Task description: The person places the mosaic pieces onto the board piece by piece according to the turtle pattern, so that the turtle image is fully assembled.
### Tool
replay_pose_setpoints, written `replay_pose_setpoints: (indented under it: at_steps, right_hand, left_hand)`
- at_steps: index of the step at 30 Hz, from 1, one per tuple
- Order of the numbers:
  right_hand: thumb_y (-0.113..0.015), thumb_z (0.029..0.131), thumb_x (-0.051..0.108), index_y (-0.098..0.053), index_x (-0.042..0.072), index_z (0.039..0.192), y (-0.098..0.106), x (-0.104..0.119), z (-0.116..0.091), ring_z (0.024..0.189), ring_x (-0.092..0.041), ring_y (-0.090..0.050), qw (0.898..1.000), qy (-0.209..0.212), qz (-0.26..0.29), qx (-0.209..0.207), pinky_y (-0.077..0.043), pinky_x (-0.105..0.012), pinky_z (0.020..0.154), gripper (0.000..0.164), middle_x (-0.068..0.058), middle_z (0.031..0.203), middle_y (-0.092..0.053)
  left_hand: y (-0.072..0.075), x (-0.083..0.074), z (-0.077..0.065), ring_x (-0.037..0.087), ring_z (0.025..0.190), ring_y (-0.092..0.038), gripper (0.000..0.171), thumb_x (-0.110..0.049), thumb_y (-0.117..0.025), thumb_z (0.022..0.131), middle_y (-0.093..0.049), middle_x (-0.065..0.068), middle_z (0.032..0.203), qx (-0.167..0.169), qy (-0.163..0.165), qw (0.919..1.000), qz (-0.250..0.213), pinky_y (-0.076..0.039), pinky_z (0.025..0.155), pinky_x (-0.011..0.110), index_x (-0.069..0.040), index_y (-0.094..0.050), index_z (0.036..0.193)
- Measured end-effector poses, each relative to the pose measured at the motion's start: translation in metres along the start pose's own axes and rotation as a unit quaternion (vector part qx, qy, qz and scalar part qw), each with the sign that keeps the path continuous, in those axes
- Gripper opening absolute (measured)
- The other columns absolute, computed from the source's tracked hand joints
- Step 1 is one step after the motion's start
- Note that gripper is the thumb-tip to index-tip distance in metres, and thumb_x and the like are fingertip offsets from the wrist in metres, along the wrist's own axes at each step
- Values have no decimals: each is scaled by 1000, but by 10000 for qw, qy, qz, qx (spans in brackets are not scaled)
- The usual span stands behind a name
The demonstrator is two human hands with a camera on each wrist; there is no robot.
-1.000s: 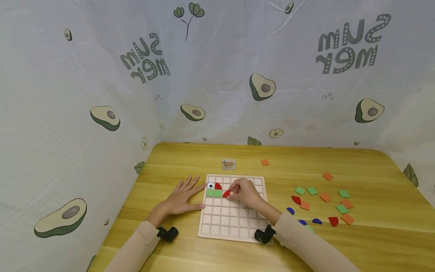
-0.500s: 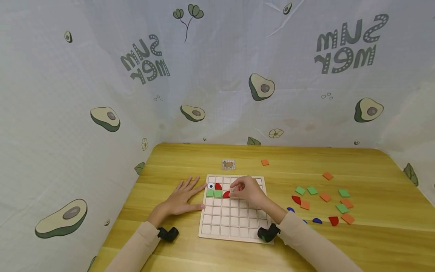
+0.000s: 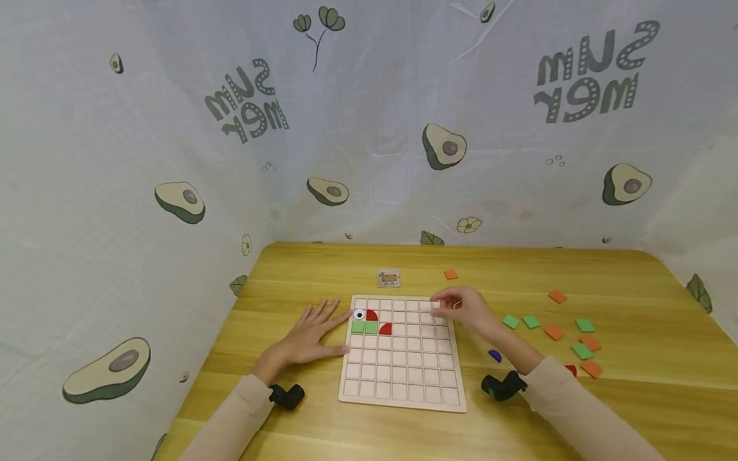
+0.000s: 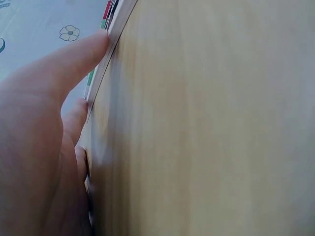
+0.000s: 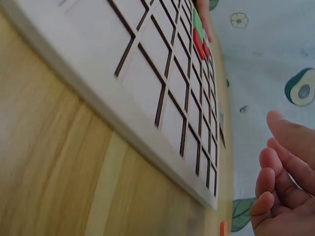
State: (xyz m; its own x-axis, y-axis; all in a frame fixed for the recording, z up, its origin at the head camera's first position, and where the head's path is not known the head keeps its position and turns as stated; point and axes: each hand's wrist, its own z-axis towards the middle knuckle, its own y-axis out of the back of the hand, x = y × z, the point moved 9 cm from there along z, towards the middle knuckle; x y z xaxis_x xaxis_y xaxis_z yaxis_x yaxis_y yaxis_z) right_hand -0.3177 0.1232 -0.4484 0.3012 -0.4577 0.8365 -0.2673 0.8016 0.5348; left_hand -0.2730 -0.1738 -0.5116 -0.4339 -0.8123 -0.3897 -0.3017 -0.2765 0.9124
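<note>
On the table point(image 3: 357, 435), the board point(image 3: 399, 373) carries five pieces point(image 3: 371, 327) at far left. The left hand point(image 3: 305, 339), spread, touches its edge; the empty right hand point(image 3: 469, 310) hovers near its far-right corner. One placement seems complete; the next likely requires pinching a loose tile point(image 3: 585, 326).

My left hand point(image 3: 305, 339) is blocking the board point(image 3: 399, 342) at left; between, near rows point(image 3: 399, 372) are leaving passage; loose tiles point(image 3: 554, 332) are obstructing the right.

Pale creased sheeting point(image 3: 375, 77) behind, printed with avocados point(image 3: 444, 147), mirrored "summer" lettering point(image 3: 583, 99); yellowish wood-grain tabletop point(image 3: 507, 269), rounded far corners.
</note>
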Motion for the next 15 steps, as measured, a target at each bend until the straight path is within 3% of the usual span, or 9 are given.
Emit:
replay_pose_setpoints:
  at_steps: [15]
  right_hand:
    - [-75,90,7,-70,-10,110,76,-44,-42,67,-14,-51,9975,-78,-558,-425,-43,-23,54,27,-7,81,-60]
  left_hand:
    - [0,0,1,30,151,8,82,-70,-49,93,2,5,167,43,-29,10000,-85,5,118,55,-33,-18,160]
